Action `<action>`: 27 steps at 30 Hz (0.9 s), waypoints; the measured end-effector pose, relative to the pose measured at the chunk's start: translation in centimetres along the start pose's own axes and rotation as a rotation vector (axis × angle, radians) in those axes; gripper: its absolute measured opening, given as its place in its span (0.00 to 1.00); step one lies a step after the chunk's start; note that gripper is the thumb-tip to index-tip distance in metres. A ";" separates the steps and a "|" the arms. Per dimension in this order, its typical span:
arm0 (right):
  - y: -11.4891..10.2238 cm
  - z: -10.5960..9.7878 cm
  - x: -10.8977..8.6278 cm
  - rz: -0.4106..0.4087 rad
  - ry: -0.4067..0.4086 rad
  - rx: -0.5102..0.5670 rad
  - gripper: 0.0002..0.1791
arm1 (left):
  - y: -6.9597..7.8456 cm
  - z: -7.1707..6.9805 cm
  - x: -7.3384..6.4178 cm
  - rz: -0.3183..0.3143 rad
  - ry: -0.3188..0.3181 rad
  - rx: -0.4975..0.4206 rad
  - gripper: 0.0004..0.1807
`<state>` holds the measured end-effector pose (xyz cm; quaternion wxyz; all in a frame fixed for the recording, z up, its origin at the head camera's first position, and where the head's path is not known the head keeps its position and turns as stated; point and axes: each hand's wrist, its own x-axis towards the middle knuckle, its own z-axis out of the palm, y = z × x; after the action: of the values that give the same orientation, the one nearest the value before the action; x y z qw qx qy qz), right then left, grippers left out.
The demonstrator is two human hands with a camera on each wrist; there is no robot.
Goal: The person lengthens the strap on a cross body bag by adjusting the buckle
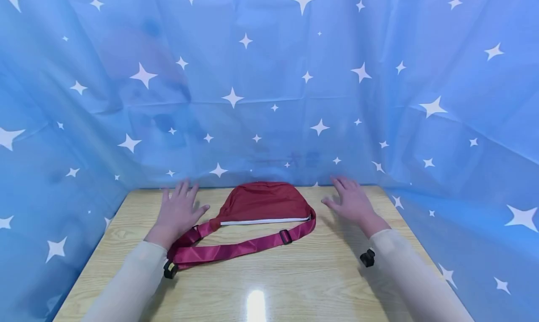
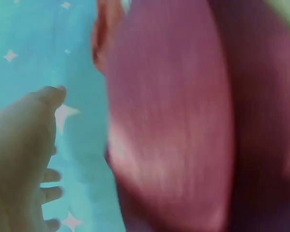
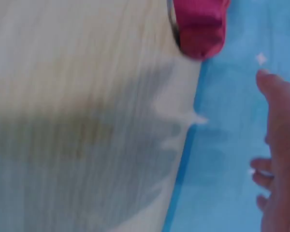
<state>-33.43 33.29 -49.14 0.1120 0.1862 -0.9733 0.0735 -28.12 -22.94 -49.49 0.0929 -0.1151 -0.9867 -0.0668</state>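
A dark red waist bag [image 1: 263,202] lies at the back middle of the table, its white zipper [image 1: 265,222] facing the near side. Its magenta strap [image 1: 236,251] loops in front of it, with a black slider buckle [image 1: 285,237] on the right part. To the left of the bag is my left hand [image 1: 178,214], fingers spread, holding nothing; in the left wrist view the strap [image 2: 169,116] fills the middle, close to the camera. My right hand [image 1: 351,202] hovers to the right of the bag with fingers extended and nothing in it, casting a shadow on the table.
The wood-grain table [image 1: 294,284] ends at the back against a blue curtain [image 1: 269,139] with white stars, which also runs along both sides. Small black wrist cameras sit at the left wrist [image 1: 170,269] and right wrist [image 1: 367,258].
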 end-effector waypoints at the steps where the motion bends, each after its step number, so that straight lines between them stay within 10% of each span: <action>1: -0.6 0.1 -0.2 -0.026 0.014 0.042 0.50 | 0.4 0.0 0.0 0.014 0.013 -0.023 0.46; 14: -8.8 2.5 -3.2 -0.268 0.003 0.298 0.37 | 9.1 2.5 -1.5 0.230 0.034 -0.318 0.22; 27: -13.2 3.9 -3.8 -0.295 -0.165 0.340 0.34 | 15.1 5.2 -1.6 0.291 -0.126 -0.358 0.29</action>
<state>-25.78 21.74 -52.53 0.0086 0.3481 -0.9151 0.2036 -23.84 -7.93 -53.20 0.0178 -0.2749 -0.9359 -0.2193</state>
